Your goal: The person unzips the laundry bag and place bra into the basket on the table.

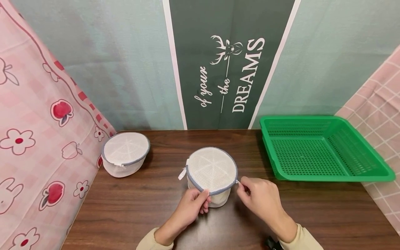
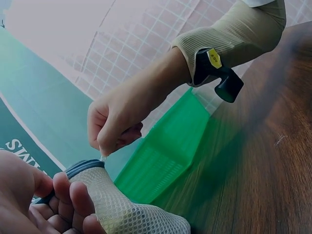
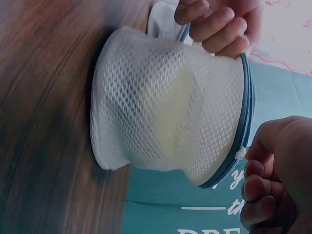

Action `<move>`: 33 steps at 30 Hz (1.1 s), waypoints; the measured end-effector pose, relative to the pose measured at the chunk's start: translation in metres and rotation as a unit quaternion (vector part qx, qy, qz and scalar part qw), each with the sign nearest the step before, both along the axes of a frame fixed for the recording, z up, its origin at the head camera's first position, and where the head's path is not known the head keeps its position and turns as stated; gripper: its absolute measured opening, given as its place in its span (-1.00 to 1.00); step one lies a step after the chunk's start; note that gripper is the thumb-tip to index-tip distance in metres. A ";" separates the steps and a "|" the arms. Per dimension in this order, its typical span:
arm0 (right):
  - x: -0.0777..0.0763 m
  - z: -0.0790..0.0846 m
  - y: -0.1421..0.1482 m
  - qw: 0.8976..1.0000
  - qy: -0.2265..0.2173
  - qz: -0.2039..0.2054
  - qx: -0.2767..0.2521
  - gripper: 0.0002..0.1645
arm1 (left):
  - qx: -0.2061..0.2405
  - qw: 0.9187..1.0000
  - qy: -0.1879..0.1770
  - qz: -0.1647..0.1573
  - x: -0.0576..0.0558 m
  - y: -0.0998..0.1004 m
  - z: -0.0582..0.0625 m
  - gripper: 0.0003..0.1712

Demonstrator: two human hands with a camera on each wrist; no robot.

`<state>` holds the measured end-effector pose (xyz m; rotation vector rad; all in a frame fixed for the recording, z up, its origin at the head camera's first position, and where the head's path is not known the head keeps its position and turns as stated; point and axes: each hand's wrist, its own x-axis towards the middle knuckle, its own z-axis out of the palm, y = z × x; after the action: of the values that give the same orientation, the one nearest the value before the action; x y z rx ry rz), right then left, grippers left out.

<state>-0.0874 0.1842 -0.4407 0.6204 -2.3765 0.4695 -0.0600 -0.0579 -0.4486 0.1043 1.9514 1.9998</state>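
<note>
A round white mesh laundry bag (image 1: 212,170) with a blue-grey zipped rim stands on the table in front of me. My left hand (image 1: 191,205) pinches the near edge of that rim between thumb and fingers. At the rim's right side, my right hand (image 1: 260,198) pinches the small white zipper pull (image 3: 240,153). The mesh top lies across the opening. Through the side mesh in the right wrist view, a pale yellow patch (image 3: 174,114) shows inside the bag. A white fabric tab (image 1: 182,173) sticks out from the rim's left side.
Another white mesh bag (image 1: 126,149) with a blue-grey rim stands at the back left, beside the pink patterned cloth (image 1: 40,139). At the back right is a green plastic basket (image 1: 331,178) with perforated walls. A green curtain (image 1: 125,69) hangs behind the wooden table (image 1: 134,208).
</note>
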 end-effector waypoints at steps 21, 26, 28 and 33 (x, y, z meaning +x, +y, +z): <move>-0.012 0.002 0.006 0.999 -0.011 -0.044 -0.003 -0.61 | 0.000 1.000 -0.002 -0.008 0.001 -0.005 0.000 -0.56; -0.017 0.000 0.008 0.999 -0.012 -0.044 -0.006 -0.61 | -0.004 1.000 -0.004 -0.011 0.001 -0.006 0.000 -0.56; -0.020 -0.001 0.008 0.999 -0.014 -0.044 -0.007 -0.61 | -0.004 1.000 -0.004 -0.011 0.002 -0.006 0.000 -0.56; -0.026 -0.006 0.010 0.998 -0.023 -0.053 -0.007 -0.61 | -0.002 1.000 -0.004 -0.017 0.002 -0.006 -0.002 -0.57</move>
<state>-0.1136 0.1946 -0.4464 0.4797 -2.4334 0.4582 -0.0579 -0.0639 -0.4501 0.1272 1.9357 1.9723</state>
